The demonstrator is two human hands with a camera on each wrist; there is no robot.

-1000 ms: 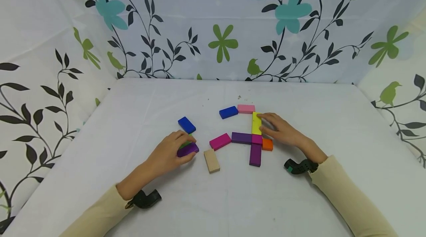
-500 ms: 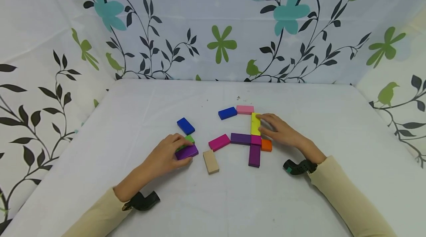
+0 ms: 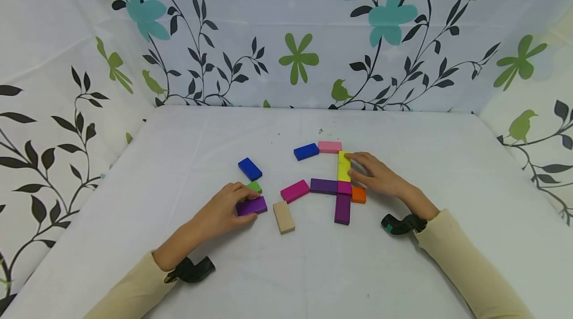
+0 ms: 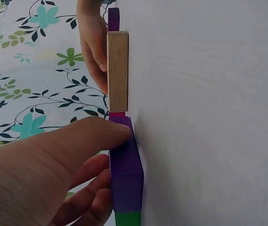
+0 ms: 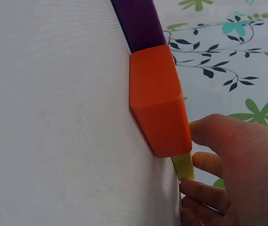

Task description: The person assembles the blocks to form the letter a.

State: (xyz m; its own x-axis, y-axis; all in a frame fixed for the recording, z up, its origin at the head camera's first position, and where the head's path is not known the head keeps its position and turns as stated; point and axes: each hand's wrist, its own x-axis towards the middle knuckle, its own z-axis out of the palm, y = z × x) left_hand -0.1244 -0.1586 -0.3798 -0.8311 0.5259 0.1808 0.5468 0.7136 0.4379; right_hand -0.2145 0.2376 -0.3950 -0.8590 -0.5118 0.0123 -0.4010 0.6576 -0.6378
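My left hand (image 3: 224, 205) grips a purple block (image 3: 251, 206), thumb on its near side and fingers on its far side. In the left wrist view the thumb presses along this purple block (image 4: 127, 165). Just behind it lies a green block (image 3: 254, 187), partly hidden by the fingers. My right hand (image 3: 378, 174) rests beside a yellow block (image 3: 343, 166), with relaxed fingertips touching its right edge. An orange block (image 3: 358, 194) sits below that hand, against a small magenta block (image 3: 344, 188); in the right wrist view the orange block (image 5: 157, 103) stands in front of the fingers.
Around them on the white table (image 3: 286, 274) lie a blue block (image 3: 250, 169) behind the green one, a beige block (image 3: 284, 217), a magenta block (image 3: 295, 191), two dark purple blocks (image 3: 324, 186), another blue block (image 3: 306, 152) and a pink block (image 3: 330, 147).
The left hand has drawn slightly nearer and the purple block has turned flatter toward the body, so more of the green block shows. The right hand stays at the yellow block.
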